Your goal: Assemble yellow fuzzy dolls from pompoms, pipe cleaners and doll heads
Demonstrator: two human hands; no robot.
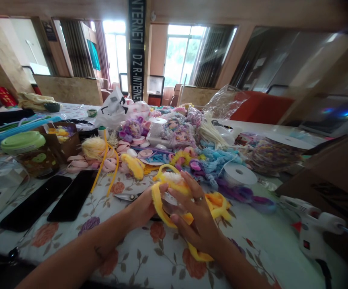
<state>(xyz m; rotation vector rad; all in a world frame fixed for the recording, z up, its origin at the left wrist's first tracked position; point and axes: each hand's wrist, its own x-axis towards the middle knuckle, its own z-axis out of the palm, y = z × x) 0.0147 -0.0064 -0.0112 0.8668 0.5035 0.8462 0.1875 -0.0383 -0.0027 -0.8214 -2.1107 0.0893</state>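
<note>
Over the middle of the flowered tablecloth, my left hand (pixel 146 203) is closed with its fingertips on a piece made of yellow fuzzy strip (pixel 159 205). From the other side my right hand (pixel 194 212), wearing a ring, curls its fingers around the same piece. White fluff (pixel 173 178) shows at its top, inside a yellow loop. The strip hangs in a loop below my fingers and trails under my right hand. More yellow strip (pixel 219 202) lies bunched just right of my right hand. Scissors (pixel 128 197) lie partly hidden behind my left hand.
Two black phones (pixel 73 196) lie at left, near a green-lidded jar (pixel 23 144). A heap of doll heads (pixel 133 127), plush strips and a white spool (pixel 240 175) spreads across the back. At right are a white glue gun (pixel 312 228) and a cardboard box (pixel 327 176).
</note>
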